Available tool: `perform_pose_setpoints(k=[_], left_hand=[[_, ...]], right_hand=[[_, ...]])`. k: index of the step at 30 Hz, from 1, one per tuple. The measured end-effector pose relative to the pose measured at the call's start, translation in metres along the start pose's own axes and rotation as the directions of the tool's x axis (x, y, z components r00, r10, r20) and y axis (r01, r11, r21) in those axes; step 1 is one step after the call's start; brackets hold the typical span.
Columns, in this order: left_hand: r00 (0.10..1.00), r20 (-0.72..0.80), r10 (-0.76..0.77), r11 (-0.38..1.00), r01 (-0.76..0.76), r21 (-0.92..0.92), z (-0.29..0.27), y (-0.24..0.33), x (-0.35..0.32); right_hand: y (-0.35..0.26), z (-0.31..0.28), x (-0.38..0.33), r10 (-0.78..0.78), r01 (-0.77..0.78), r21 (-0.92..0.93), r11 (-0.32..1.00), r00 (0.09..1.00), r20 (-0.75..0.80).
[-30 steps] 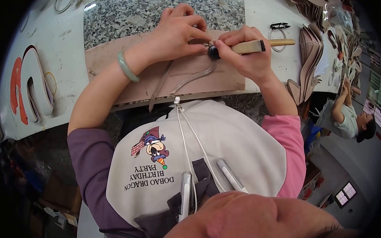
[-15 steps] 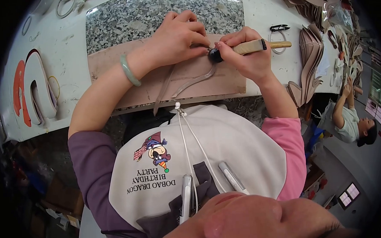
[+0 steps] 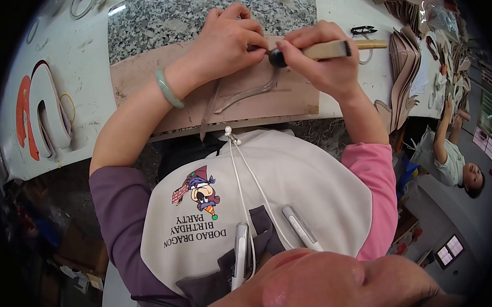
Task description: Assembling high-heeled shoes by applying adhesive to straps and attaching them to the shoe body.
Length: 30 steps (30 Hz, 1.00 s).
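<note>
My left hand (image 3: 231,41), a pale green bangle at its wrist, lies over the pinkish-brown sheet (image 3: 161,94). Its fingers are pinched together on a thin strip (image 3: 251,94), though the held part is mostly hidden. One strip end curves across the sheet; a darker length (image 3: 208,111) runs from under the palm past the table's front edge. My right hand (image 3: 327,59) is closed around a hammer (image 3: 329,50) with a wooden handle and a round black end. That black end sits right beside my left fingertips, above the strip.
Beneath the sheet lies a speckled stone slab (image 3: 169,19). Black thread snips (image 3: 363,30) and stacked brown cut pieces (image 3: 404,75) are to the right. Red and pale curved pieces (image 3: 25,116) rest at the left. Another person (image 3: 449,155) works at the far right.
My right hand and the hammer have moved slightly up and to the right. My left hand and the strip have shifted a little. The other person's head and arms have moved.
</note>
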<state>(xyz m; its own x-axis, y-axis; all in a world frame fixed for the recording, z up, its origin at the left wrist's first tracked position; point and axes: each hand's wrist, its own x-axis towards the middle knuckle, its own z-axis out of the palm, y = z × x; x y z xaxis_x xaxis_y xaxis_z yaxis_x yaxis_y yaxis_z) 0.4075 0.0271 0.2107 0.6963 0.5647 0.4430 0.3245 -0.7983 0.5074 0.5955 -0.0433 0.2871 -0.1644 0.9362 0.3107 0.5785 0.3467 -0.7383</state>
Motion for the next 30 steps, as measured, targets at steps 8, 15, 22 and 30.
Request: perform_pose_setpoints(k=[8,15,22,30], left_hand=[[0.999,-0.039,-0.038,0.999,0.038,-0.001,-0.006,0.005,-0.006],[0.997,-0.041,-0.062,0.998,0.063,0.025,-0.001,0.000,-0.012],[0.994,-0.072,-0.087,0.995,0.090,0.048,-0.004,0.003,-0.017],[0.982,-0.096,-0.164,0.983,0.171,0.073,-0.006,0.008,-0.024]], right_hand=[[0.014,0.008,0.007,-0.020,0.023,-0.095,0.995,0.999,0.034],[0.013,0.003,0.010,-0.038,0.049,-0.237,0.970,0.998,0.052],[0.009,0.013,0.014,0.026,-0.025,-0.027,0.999,1.000,0.015],[0.020,0.018,0.020,0.022,-0.021,0.081,0.997,1.000,-0.006]])
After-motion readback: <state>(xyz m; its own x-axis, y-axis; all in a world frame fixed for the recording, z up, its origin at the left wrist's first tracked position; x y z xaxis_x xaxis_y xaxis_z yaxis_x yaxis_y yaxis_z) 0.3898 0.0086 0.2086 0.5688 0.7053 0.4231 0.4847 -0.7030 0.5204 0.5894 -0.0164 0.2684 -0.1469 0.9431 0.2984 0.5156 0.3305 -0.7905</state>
